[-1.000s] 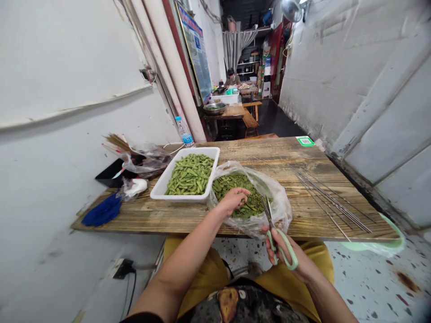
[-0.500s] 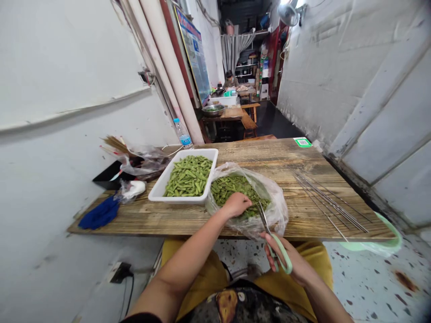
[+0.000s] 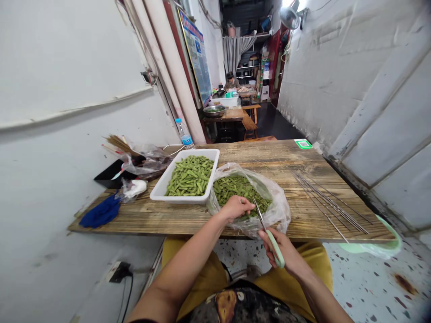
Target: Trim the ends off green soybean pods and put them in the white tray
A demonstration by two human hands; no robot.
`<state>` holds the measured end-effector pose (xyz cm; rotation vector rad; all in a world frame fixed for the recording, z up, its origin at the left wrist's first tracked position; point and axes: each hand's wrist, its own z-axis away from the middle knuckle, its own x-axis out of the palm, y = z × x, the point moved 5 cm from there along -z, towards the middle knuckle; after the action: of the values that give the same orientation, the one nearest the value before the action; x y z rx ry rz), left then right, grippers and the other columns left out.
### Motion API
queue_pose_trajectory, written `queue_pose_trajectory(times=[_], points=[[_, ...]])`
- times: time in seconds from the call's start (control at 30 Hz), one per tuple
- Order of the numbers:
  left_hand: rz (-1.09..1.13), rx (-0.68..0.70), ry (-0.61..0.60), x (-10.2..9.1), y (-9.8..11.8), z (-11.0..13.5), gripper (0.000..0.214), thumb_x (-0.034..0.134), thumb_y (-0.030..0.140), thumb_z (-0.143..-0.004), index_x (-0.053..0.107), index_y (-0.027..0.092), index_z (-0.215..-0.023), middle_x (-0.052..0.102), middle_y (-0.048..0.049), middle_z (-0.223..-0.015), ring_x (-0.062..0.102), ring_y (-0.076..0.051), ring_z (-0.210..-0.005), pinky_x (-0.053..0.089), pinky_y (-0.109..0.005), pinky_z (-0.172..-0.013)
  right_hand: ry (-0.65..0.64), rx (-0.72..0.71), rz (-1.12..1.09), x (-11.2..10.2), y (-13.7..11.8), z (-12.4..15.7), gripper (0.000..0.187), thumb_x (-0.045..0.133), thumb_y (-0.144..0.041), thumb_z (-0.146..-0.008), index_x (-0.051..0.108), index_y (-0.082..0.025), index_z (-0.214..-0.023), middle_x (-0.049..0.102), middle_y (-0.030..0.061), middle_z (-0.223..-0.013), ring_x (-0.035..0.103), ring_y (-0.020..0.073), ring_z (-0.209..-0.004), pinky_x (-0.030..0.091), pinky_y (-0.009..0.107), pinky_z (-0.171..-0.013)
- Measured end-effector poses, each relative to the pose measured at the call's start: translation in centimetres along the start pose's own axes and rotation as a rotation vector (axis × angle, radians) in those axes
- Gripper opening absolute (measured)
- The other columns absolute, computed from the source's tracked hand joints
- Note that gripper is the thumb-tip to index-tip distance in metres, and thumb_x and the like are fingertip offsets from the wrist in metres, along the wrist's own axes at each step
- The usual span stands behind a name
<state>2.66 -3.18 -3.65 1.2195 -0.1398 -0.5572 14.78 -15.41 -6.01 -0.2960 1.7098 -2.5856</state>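
Observation:
My left hand [image 3: 237,208] is closed in a pinch above an open plastic bag [image 3: 280,214]. What looks like a green edamame pod, mostly hidden, is between its fingertips. Scissors with pale green handles [image 3: 275,249] are in my right hand [image 3: 281,250], their blades pointing up and away, tips beside my left fingertips. Green pods and cut bits [image 3: 235,186] lie in the bag under both hands. To its left a white tray [image 3: 158,194] holds a heap of whole edamame pods [image 3: 191,175].
On the wooden table [image 3: 198,220], several metal skewers [image 3: 332,204] lie at right. A blue cloth [image 3: 100,213], a black box [image 3: 109,176] and plastic bags are at left. A water bottle [image 3: 185,135] stands behind the tray. Another person [image 3: 231,81] sits farther back.
The scissors have closed up and turned, with the handles now close together. Their tips have shifted left, nearer my left fingertips. My left hand has moved slightly right.

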Motion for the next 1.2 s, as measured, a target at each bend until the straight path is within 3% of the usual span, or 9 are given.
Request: queue_pose_trajectory(times=[0.1, 0.2, 0.4, 0.53, 0.63, 0.77, 0.9, 1.07, 1.2], points=[[0.1, -0.008, 0.039, -0.1, 0.0, 0.0, 0.023, 0.064, 0.033, -0.068, 0.06, 0.011, -0.065, 0.056, 0.0021, -0.052, 0.028, -0.002, -0.036, 0.016, -0.02, -0.038, 0.023, 0.01, -0.024, -0.1, 0.2, -0.3, 0.04, 0.066, -0.057, -0.07, 0.046, -0.022, -0.072, 0.033, -0.0129, -0.044, 0.03, 0.0034, -0.026, 0.03, 0.016, -0.025], [0.165, -0.014, 0.057, -0.3, 0.0, -0.2, 0.016, 0.063, 0.026, -0.068, 0.058, 0.011, -0.067, 0.056, 0.0017, -0.052, 0.034, -0.003, -0.037, 0.017, -0.019, -0.038, 0.024, -0.013, -0.053, -0.3, 0.2, -0.2, 0.04, 0.066, -0.057, -0.07, 0.049, -0.021, -0.077, 0.037, -0.012, -0.047, 0.034, 0.0038, -0.029, 0.032, 0.016, -0.026], [0.234, 0.016, 0.121, -1.1, 0.5, -0.9, 0.015, 0.056, 0.008, -0.061, 0.043, 0.017, -0.06, 0.043, 0.0078, -0.04, 0.031, -0.003, -0.033, 0.015, -0.017, -0.038, 0.047, -0.025, -0.144, -1.5, 0.3, 0.5, 0.045, 0.066, -0.054, -0.071, 0.051, -0.021, -0.098, 0.046, -0.01, -0.053, 0.041, 0.0058, -0.038, 0.038, 0.016, -0.032], [0.236, -0.046, -0.012, -0.5, 0.4, -1.7, 0.01, 0.051, 0.013, -0.065, 0.044, 0.016, -0.058, 0.05, 0.0037, -0.05, 0.031, -0.003, -0.035, 0.013, -0.018, -0.038, 0.042, -0.002, -0.141, -1.6, 0.2, 1.1, 0.049, 0.068, -0.054, -0.07, 0.052, -0.019, -0.101, 0.045, -0.0099, -0.052, 0.041, 0.0058, -0.038, 0.038, 0.017, -0.033], [0.06, -0.018, 0.013, -0.6, 0.4, -2.0, 0.015, 0.054, 0.023, -0.071, 0.051, 0.015, -0.059, 0.052, 0.0025, -0.053, 0.036, -0.004, -0.039, 0.02, -0.019, -0.04, 0.036, 0.0, -0.149, -1.6, 0.2, 1.3, 0.047, 0.067, -0.053, -0.072, 0.052, -0.019, -0.099, 0.046, -0.0092, -0.053, 0.041, 0.0054, -0.038, 0.038, 0.016, -0.033], [-0.551, 0.232, 0.069, 0.0, 1.8, -1.8, 0.012, 0.067, 0.027, -0.066, 0.068, 0.016, -0.07, 0.065, -0.0018, -0.069, 0.056, -0.012, -0.063, 0.039, -0.022, -0.058, 0.035, 0.002, -0.162, -1.6, 0.0, 1.3, 0.045, 0.067, -0.053, -0.072, 0.053, -0.018, -0.097, 0.045, -0.0091, -0.054, 0.039, 0.0049, -0.038, 0.036, 0.016, -0.032], [-0.972, 0.22, 0.022, 0.8, 2.1, -1.9, 0.013, 0.062, 0.022, -0.071, 0.073, 0.02, -0.078, 0.07, -0.0054, -0.083, 0.061, -0.017, -0.076, 0.041, -0.024, -0.068, 0.054, 0.007, -0.138, -1.6, -0.1, 1.3, 0.049, 0.067, -0.055, -0.07, 0.052, -0.018, -0.097, 0.044, -0.0096, -0.052, 0.039, 0.0054, -0.038, 0.036, 0.016, -0.032], [-0.819, 0.295, -0.034, 0.5, 1.7, -2.3, 0.016, 0.058, 0.024, -0.075, 0.074, 0.02, -0.076, 0.072, -0.006, -0.079, 0.06, -0.016, -0.069, 0.041, -0.023, -0.065, 0.043, 0.003, -0.093, -1.8, 0.2, 1.5, 0.05, 0.067, -0.056, -0.069, 0.052, -0.018, -0.098, 0.042, -0.0105, -0.051, 0.038, 0.0056, -0.038, 0.036, 0.017, -0.032], [-0.765, 0.366, -0.063, 0.7, 1.6, -2.3, 0.009, 0.066, 0.016, -0.065, 0.073, 0.022, -0.063, 0.069, -0.0035, -0.067, 0.057, -0.016, -0.062, 0.038, -0.022, -0.061, 0.057, 0.008, -0.078, -1.9, 0.5, 1.3, 0.052, 0.067, -0.058, -0.068, 0.053, -0.018, -0.098, 0.042, -0.0102, -0.051, 0.038, 0.0056, -0.037, 0.036, 0.017, -0.031]])
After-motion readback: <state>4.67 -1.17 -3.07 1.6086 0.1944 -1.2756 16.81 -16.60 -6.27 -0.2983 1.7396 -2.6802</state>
